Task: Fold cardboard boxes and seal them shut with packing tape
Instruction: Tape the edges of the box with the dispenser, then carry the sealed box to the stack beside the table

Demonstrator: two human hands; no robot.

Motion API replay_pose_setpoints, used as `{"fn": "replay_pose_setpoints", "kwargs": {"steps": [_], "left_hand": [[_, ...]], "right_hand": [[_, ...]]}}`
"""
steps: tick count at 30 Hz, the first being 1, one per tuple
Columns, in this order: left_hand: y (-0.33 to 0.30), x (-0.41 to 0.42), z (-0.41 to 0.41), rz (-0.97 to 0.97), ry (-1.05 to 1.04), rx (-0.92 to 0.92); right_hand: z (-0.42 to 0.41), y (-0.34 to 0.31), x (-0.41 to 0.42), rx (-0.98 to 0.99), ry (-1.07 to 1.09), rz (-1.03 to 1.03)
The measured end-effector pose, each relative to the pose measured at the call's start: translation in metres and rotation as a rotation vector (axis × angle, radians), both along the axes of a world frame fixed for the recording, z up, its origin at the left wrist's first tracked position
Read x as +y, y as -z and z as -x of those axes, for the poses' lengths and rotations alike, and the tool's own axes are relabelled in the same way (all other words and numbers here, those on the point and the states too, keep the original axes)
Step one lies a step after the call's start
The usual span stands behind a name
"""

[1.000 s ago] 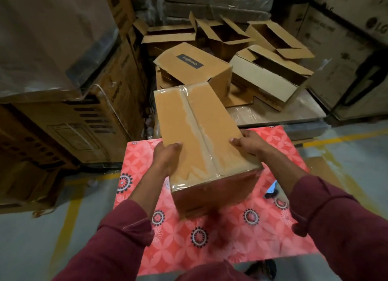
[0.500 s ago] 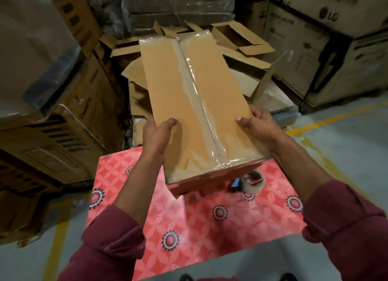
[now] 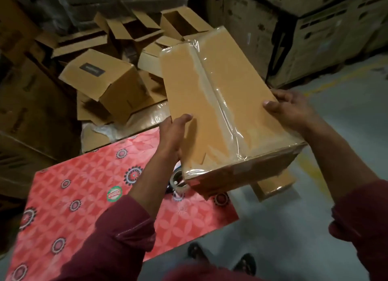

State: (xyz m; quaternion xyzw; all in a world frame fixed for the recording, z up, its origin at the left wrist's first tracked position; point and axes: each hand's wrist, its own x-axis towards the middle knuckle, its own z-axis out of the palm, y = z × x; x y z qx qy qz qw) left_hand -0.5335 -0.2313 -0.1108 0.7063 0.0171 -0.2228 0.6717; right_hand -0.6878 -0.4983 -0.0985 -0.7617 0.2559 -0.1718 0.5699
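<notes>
A long brown cardboard box (image 3: 222,96), its top seam sealed with clear packing tape, is held in the air above the right edge of the red patterned table (image 3: 84,196). My left hand (image 3: 172,133) grips its left side with the thumb on top. My right hand (image 3: 291,108) grips its right side, thumb on the top face. A roll of clear tape (image 3: 178,182) lies on the table, partly hidden under the box.
Several open, unsealed boxes (image 3: 105,79) lie piled behind the table. Large printed cartons (image 3: 294,28) stand at the right and stacked cartons at the left. A small sealed box (image 3: 273,186) sits on the grey floor beneath the held box. Sandalled feet (image 3: 222,259) show below.
Both hands have lifted the sealed box off the table and swung it to the right, beyond the table's edge. The view has turned right with it.
</notes>
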Motion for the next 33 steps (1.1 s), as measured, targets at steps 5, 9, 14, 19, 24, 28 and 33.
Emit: {"fn": "replay_pose_setpoints", "kwargs": {"steps": [5,9,14,19,24,28,33], "left_hand": [[0.032,-0.067,-0.004,-0.041,0.038,0.037],[0.068,-0.124,-0.014,-0.048,0.107,0.077],[0.120,-0.189,-0.004,-0.143,0.259,0.151],[0.168,-0.240,0.008,-0.317,0.361,0.343],[0.225,-0.304,0.019,-0.438,0.336,0.522],[0.274,-0.362,0.027,-0.478,0.229,0.636],[0.355,-0.421,0.033,-0.489,0.089,0.668]], "right_hand": [[0.014,0.025,-0.052,0.075,0.063,-0.045],[0.029,0.036,-0.086,0.144,0.128,-0.123],[0.040,0.063,-0.141,0.281,0.236,-0.179],[0.043,0.135,-0.216,0.495,0.220,-0.184],[0.025,0.234,-0.303,0.638,0.140,-0.244],[0.010,0.303,-0.362,0.761,0.120,-0.278],[-0.007,0.384,-0.420,0.882,0.153,-0.192]]}}
